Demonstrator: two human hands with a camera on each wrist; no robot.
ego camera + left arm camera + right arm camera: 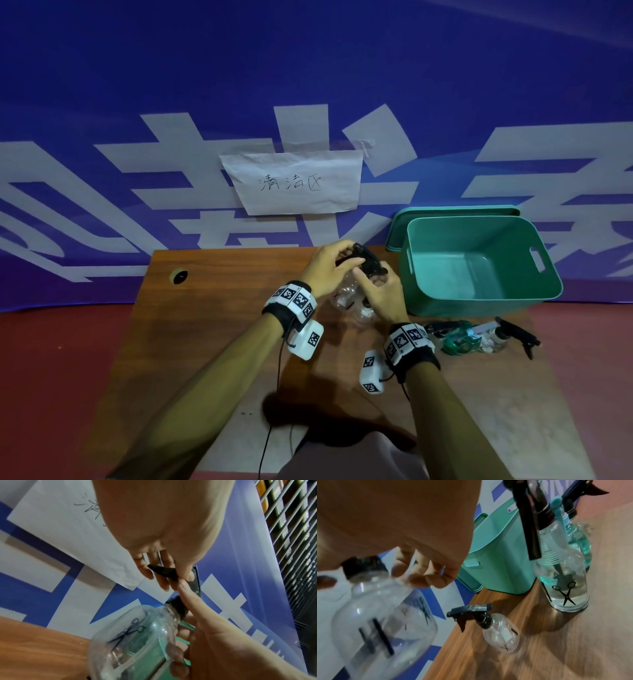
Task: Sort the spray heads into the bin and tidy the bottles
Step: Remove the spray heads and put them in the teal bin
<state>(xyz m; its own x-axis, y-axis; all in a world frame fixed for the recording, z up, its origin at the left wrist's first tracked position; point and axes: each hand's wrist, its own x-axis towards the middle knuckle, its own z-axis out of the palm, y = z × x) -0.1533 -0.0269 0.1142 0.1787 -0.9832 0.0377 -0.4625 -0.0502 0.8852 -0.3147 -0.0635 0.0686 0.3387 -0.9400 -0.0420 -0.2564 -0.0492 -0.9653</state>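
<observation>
Above the table's far middle I hold a clear bottle (344, 296) with a scissors print (130, 630). My left hand (342, 260) grips its black spray head (364, 262) at the top; in the left wrist view the fingers (154, 573) pinch the black trigger (165, 572). My right hand (371, 286) wraps round the bottle's shoulder, its thumb by the black collar (178, 605). In the right wrist view the curled fingers (426, 574) sit at the neck of the bottle (382, 615). The teal bin (544, 270) stands open just to the right.
A small clear bottle with a black spray head (501, 632) stands on the table under my hands. Right of my right wrist stand a clear bottle (563, 574) and a teal-tinted one (580, 538), both with heads. The bin's lid (445, 212) leans behind the bin.
</observation>
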